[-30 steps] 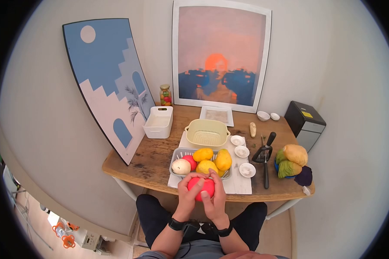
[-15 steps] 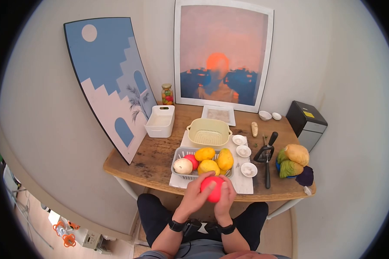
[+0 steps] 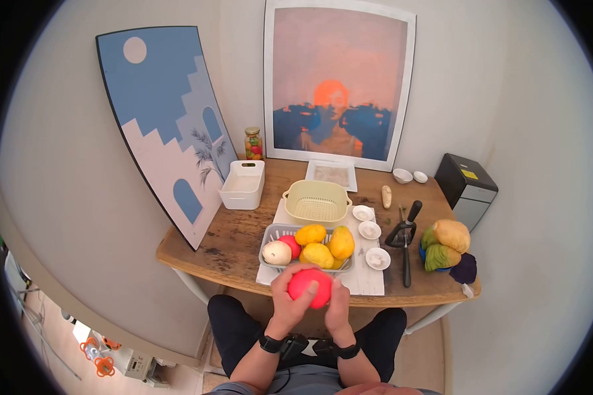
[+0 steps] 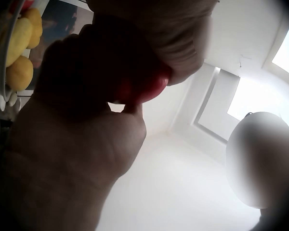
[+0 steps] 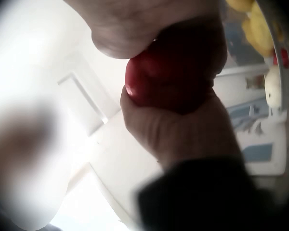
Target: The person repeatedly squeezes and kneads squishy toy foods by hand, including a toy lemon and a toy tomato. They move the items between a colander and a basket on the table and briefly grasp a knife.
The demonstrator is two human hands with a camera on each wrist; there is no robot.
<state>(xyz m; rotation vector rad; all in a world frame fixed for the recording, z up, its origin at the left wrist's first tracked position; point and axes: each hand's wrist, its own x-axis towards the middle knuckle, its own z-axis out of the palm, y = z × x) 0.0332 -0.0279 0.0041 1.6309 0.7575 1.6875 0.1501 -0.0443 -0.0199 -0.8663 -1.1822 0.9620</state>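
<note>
In the head view my left hand (image 3: 288, 304) grips a red round object (image 3: 311, 288), thumb across its front and fingers behind. On its right side my right hand (image 3: 337, 313) stands with fingers pointing up, fairly straight, touching or very close to it. The right wrist view has the red object (image 5: 166, 79) between both palms, its far side hidden. Just beyond the hands, a grey basket (image 3: 265, 245) holds several yellow fruits (image 3: 342, 243), another red piece (image 3: 290, 246) and a white round one (image 3: 277, 253).
A cream colander (image 3: 317, 201) stands behind the basket, with small white dishes (image 3: 377, 259) to the right. Further right are a black-handled tool (image 3: 406, 263) and a bowl of vegetables (image 3: 445, 247). A white bin (image 3: 242, 191) and a jar (image 3: 254, 143) stand at the back left.
The red object and both hands shifted right, then back left. My right hand, earlier pressed round the object, now lies looser at its side, showing more of the red surface.
</note>
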